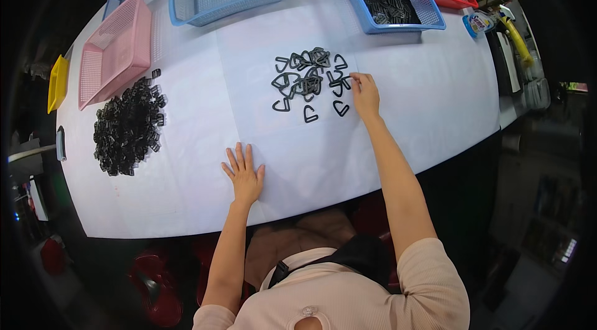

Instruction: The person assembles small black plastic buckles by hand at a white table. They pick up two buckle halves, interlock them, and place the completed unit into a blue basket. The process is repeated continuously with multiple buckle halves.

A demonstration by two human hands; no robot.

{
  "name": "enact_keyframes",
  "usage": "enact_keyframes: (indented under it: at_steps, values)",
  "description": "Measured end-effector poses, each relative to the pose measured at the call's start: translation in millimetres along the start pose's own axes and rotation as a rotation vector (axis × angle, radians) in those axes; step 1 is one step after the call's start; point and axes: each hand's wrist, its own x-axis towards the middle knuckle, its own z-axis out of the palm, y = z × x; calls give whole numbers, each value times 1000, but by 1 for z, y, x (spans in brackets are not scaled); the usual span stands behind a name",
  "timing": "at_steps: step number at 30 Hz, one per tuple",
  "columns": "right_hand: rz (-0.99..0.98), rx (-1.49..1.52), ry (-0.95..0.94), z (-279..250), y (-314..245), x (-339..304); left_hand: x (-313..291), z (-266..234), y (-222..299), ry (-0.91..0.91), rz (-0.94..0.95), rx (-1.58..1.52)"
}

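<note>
My left hand (245, 176) lies flat on the white table near its front edge, fingers spread and holding nothing. My right hand (365, 97) reaches to the right side of a loose group of black D-shaped rings (309, 85). Its thumb and forefinger close on the end of one black D-shaped ring (344, 79), partly hidden by the fingertips. Single rings lie apart along the near side of the group, such as a black ring (310, 114) straight in front and another ring (340, 108) beside my right wrist. Others overlap in the middle.
A heap of small black buckle-like parts (129, 128) sits at the left, beside a pink basket (118, 50). Along the back stand a light blue basket (233, 4), a blue basket (398, 28) with black parts and a red basket (457, 2). A yellow tray (58, 84) is at the left edge.
</note>
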Motion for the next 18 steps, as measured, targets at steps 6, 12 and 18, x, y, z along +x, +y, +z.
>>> enact_keyframes:
  at_steps: [6,12,18]
  values:
    - [56,-374,64,12,-45,87,36,-4,4,34,22,-10]
    - [213,-386,-331,-1,-58,76,23,-2,5,-23,15,-59]
    - [310,320,-261,-22,-84,-3,24,-9,4,-55,25,-100]
